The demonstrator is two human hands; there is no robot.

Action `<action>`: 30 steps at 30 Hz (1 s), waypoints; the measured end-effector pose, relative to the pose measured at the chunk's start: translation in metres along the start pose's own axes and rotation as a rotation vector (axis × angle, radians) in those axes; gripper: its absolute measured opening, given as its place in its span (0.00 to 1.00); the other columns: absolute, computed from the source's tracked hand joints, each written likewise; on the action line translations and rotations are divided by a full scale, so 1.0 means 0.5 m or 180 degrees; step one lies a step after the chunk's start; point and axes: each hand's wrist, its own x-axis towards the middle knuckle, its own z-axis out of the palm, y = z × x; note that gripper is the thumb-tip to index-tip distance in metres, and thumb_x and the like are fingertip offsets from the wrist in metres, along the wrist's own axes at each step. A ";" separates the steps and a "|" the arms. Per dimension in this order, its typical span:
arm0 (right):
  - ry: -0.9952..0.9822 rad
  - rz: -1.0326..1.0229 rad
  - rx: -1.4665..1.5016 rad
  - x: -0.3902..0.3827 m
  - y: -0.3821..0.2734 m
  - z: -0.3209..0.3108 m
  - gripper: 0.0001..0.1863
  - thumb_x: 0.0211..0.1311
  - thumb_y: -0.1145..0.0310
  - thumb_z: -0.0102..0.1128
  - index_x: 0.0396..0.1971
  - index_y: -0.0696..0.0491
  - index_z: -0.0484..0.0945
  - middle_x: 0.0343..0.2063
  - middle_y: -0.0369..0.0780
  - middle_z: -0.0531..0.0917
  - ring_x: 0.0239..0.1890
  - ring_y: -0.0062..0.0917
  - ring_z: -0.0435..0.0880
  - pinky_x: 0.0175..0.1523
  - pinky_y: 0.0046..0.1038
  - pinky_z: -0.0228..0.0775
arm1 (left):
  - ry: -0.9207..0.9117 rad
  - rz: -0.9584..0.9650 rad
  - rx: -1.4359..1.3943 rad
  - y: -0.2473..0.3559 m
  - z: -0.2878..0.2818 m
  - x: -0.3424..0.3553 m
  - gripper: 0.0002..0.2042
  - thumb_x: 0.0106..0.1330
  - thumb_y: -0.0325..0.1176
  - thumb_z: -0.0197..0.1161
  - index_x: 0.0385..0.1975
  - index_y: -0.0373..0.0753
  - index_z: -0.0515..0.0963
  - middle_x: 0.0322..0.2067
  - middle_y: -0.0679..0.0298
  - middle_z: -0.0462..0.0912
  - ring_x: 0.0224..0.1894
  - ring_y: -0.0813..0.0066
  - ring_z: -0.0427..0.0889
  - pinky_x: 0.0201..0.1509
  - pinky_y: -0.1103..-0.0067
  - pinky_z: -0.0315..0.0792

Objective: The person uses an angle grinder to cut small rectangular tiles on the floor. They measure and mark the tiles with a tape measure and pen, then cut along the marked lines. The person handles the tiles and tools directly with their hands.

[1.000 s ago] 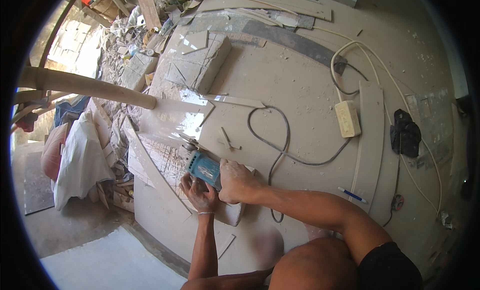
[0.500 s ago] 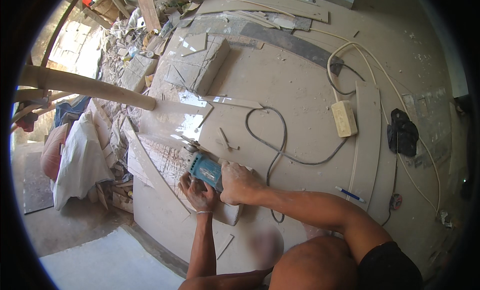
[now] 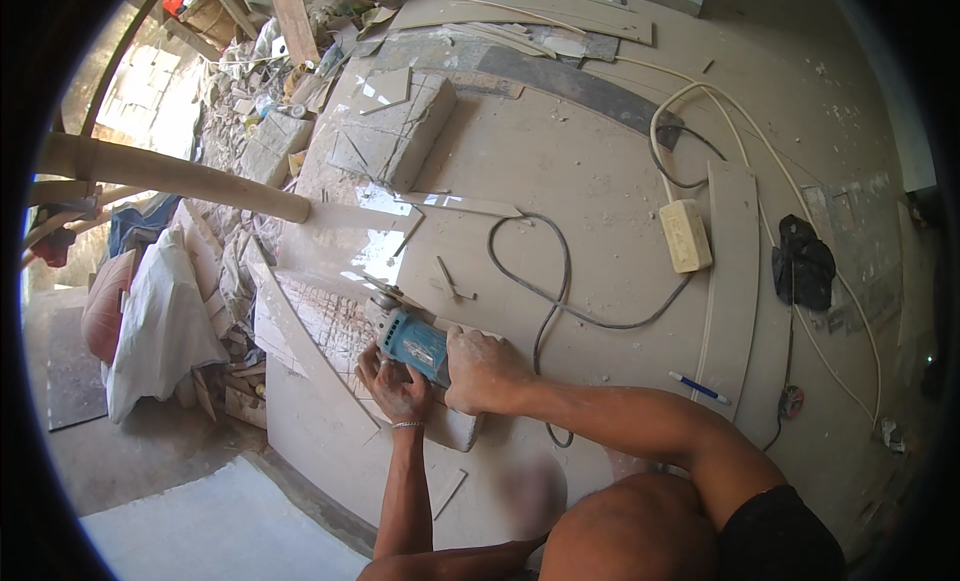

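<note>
A blue angle grinder lies slantwise over a pale slab, its metal head and disc pointing up and left. My right hand is wrapped round the rear of its body. My left hand, with a bracelet at the wrist, cups the near side of the grinder, thumb and fingers against it; part of its grip is hidden. Under the tool lies a thick, pale slab, mostly covered by my hands. A long thin tile strip runs to the left of my left hand, across a scored, dusty block.
A black cord loops to a cream socket box. Another block stands farther off. A round pole juts in from the left, near rubble. A long board, a blue pen and a black bag lie rightward.
The grinder and my right hand have shifted very slightly to the right. My left hand keeps nearly the same place beside the tool.
</note>
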 end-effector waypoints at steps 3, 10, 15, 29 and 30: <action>-0.0025 0.0015 0.0020 -0.004 0.001 -0.003 0.34 0.42 0.75 0.74 0.50 0.75 0.72 0.48 0.66 0.84 0.54 0.57 0.89 0.61 0.41 0.84 | -0.0009 -0.0015 0.0016 -0.004 0.002 -0.001 0.22 0.53 0.32 0.65 0.48 0.27 0.84 0.54 0.46 0.80 0.60 0.47 0.77 0.70 0.59 0.62; -0.0063 0.0083 0.0011 -0.011 0.001 -0.005 0.34 0.43 0.74 0.74 0.52 0.74 0.72 0.49 0.65 0.85 0.55 0.56 0.89 0.61 0.42 0.84 | -0.0034 0.0019 0.0143 -0.013 0.005 -0.002 0.31 0.52 0.33 0.64 0.59 0.26 0.81 0.54 0.47 0.80 0.59 0.48 0.77 0.70 0.59 0.63; -0.0084 0.0116 -0.0030 -0.014 0.004 -0.005 0.34 0.44 0.74 0.75 0.52 0.74 0.72 0.48 0.65 0.85 0.54 0.56 0.89 0.61 0.42 0.84 | -0.0028 0.0033 0.0175 -0.013 0.006 -0.002 0.33 0.52 0.33 0.63 0.62 0.26 0.80 0.54 0.47 0.80 0.59 0.49 0.77 0.70 0.59 0.63; -0.0015 0.0059 -0.0139 -0.016 0.022 0.009 0.33 0.44 0.74 0.74 0.51 0.72 0.73 0.48 0.64 0.85 0.53 0.56 0.90 0.59 0.41 0.85 | 0.0025 0.0220 0.0269 -0.012 0.005 0.000 0.37 0.53 0.32 0.63 0.68 0.27 0.77 0.52 0.46 0.80 0.58 0.50 0.78 0.68 0.58 0.64; -0.0009 0.0039 -0.0162 -0.017 0.023 0.011 0.33 0.44 0.73 0.74 0.51 0.72 0.73 0.48 0.64 0.86 0.53 0.55 0.90 0.59 0.41 0.85 | 0.0032 0.0239 0.0254 -0.011 0.005 0.000 0.37 0.53 0.32 0.63 0.69 0.27 0.76 0.52 0.47 0.81 0.58 0.50 0.78 0.68 0.58 0.64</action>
